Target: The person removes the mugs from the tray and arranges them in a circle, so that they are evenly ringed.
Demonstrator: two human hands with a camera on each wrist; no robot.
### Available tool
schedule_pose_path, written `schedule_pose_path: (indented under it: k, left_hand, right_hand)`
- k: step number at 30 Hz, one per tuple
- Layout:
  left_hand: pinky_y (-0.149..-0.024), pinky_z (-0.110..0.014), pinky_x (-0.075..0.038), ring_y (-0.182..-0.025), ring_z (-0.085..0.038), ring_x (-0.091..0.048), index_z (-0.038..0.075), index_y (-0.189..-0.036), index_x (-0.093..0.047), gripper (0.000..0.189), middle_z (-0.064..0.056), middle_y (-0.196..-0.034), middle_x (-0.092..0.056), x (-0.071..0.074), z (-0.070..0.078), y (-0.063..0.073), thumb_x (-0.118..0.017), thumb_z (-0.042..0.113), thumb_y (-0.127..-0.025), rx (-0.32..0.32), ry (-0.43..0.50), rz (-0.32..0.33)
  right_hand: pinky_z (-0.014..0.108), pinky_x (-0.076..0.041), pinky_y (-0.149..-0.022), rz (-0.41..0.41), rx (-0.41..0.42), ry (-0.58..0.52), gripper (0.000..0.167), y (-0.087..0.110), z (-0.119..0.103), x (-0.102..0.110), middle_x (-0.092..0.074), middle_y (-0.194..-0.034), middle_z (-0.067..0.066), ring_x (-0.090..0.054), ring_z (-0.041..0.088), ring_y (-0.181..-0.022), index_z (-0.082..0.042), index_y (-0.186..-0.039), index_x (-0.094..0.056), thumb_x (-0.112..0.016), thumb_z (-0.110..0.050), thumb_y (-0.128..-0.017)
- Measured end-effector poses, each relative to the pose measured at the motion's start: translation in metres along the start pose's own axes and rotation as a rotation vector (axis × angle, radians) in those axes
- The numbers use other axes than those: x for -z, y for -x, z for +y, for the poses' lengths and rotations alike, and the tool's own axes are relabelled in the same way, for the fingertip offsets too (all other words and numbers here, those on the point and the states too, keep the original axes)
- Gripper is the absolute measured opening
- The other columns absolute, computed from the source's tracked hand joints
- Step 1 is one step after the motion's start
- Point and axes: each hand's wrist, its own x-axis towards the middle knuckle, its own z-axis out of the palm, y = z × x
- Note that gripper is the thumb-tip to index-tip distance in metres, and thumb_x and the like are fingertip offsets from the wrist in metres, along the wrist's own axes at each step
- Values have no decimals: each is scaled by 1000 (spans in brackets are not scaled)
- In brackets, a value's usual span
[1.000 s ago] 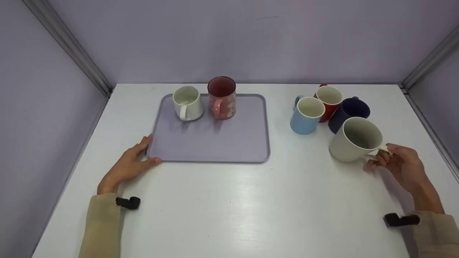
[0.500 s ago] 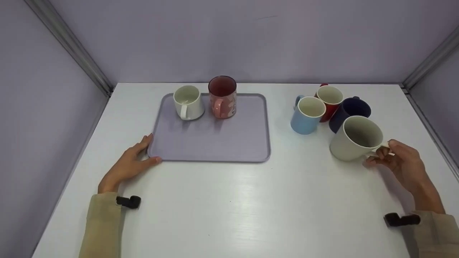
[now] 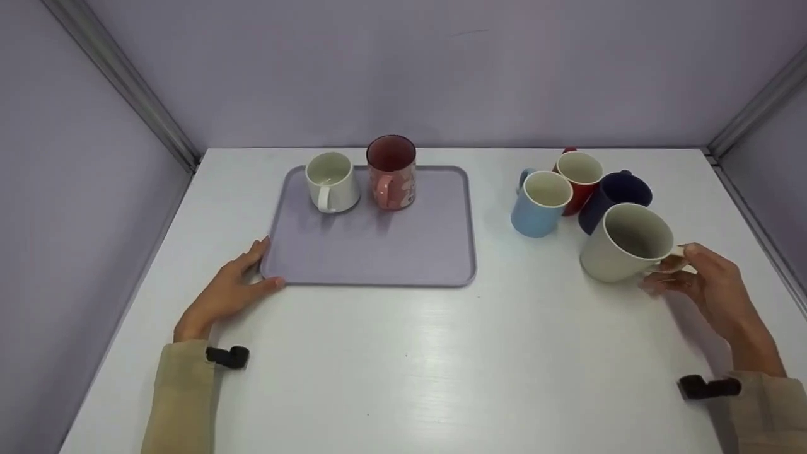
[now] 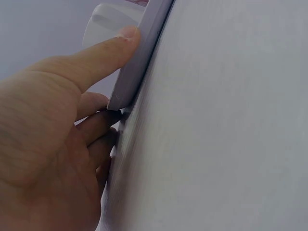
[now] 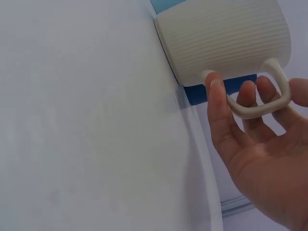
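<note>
In the head view, my left hand [image 3: 228, 291] is at the near left corner of a lilac tray [image 3: 378, 265]. Its thumb lies on the front rim and the other fingers meet the left side, as the left wrist view also shows. A white mug [image 3: 340, 189] and a pink patterned mug [image 3: 401, 186] stand upright at the tray's back. On the right, my right hand [image 3: 719, 290] holds the handle of a large cream ribbed mug [image 3: 608, 255], thumb near the handle's top. In the right wrist view several fingers spread behind the handle [image 5: 257, 111].
Beyond the cream mug cluster a light blue mug [image 3: 534, 214], a red mug [image 3: 581, 195] and a dark blue mug [image 3: 605, 202]. All stand on a white table [image 3: 410, 366]. Lilac wall panels [image 3: 441, 75] enclose the table at the back and sides.
The right hand's fingers have loosened and straightened somewhat, so more of the cream mug's handle shows. The mug has barely moved. The left hand and the tray have stayed in place.
</note>
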Motion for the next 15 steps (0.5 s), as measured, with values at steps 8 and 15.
schedule_pose_path:
  k: [8,15]
  left_hand:
    - [-134,-63,-6,-167,-40,-1,17,-172,-20,96,-18,-179,-7,1,0,0,-77,44,-99,-7,-8,7]
    - [-133,-65,-5,-166,-42,0,20,-172,-18,98,-17,-179,-5,0,0,0,-77,46,-99,14,-1,-3]
  right_hand:
    - [9,-44,-78,453,147,769,26,-5,-30,-21,-62,-107,-30,-57,-11,-95,-11,-123,-75,-61,-29,-110]
    - [15,-44,-84,383,513,686,22,-25,-61,-85,-69,-109,-15,-62,-3,-104,9,-118,-72,-70,-4,-100]
